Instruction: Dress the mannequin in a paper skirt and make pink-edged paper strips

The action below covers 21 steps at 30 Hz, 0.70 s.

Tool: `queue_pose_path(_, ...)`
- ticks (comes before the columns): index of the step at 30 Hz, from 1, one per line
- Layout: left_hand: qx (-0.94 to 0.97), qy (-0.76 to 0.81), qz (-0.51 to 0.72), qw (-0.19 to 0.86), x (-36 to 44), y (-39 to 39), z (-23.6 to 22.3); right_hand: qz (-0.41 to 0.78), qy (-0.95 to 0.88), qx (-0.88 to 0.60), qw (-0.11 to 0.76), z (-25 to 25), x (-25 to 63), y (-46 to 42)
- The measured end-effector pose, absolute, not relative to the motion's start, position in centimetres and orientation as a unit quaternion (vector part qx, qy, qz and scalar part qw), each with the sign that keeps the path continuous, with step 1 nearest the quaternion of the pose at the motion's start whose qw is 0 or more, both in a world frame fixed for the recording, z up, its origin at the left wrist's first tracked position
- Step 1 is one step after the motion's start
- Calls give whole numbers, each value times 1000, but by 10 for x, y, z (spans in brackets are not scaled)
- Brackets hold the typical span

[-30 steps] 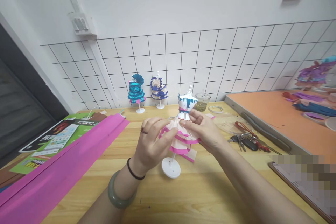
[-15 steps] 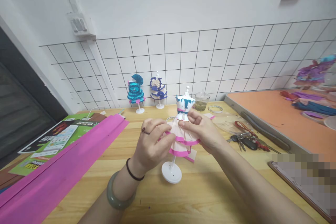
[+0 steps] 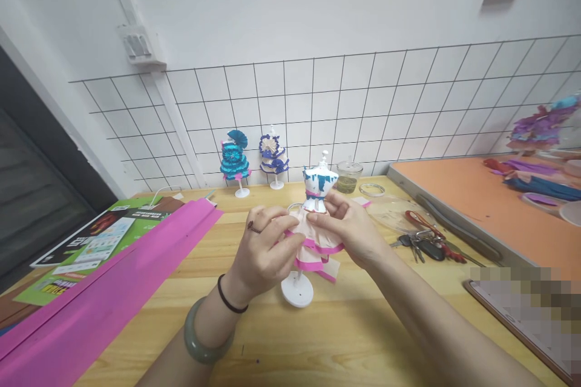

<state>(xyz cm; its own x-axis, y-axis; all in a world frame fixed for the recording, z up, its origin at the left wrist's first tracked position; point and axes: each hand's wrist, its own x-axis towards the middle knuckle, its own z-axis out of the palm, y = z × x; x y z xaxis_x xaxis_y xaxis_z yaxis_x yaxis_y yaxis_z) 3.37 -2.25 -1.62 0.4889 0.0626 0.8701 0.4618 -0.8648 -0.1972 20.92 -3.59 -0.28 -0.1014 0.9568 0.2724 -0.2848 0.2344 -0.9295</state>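
A small white mannequin (image 3: 319, 182) stands on a round white base (image 3: 297, 292) on the wooden table (image 3: 345, 338). It wears a cream paper skirt with pink trim (image 3: 315, 254). My left hand (image 3: 265, 251) pinches the skirt's left side at waist height, fingers closed on the paper. My right hand (image 3: 347, 227) presses the skirt against the mannequin's waist from the right, fingers closed on it. The bodice carries blue paper pieces.
Long pink paper sheets (image 3: 104, 290) lie at the left over a green booklet (image 3: 91, 242). Two dressed mannequins, teal (image 3: 235, 160) and blue-white (image 3: 272, 154), stand by the wire grid. A glass jar (image 3: 348, 175), keys (image 3: 426, 245) and an orange board (image 3: 490, 199) sit at the right.
The mannequin has shifted slightly left and tilted a little as both hands work the skirt around its waist; the hands stay on the paper.
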Motion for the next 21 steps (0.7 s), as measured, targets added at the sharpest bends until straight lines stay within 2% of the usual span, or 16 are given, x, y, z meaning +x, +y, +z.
queue_pose_path(5, -848, -159, -493, 109, 35, -27, -12, 489, -544, -342, 590, -2, 208, -36)
queue_pose_path(9, -808, -250, -533, -20, 38, -29, -6, 444, -584, -343, 587, -2, 205, -38)
queue_pose_path(12, -782, -329, -505, -156, 37, -24, -6, 453, -609, -322, 566, -2, 204, -40)
queue_pose_path(15, -765, -337, -465, -290, 31, -17, -8, 478, -625, -297, 541, -2, 204, -42)
queue_pose_path(21, -750, -292, -414, -425, 22, -8, -11, 456, -662, -287, 521, -3, 204, -43)
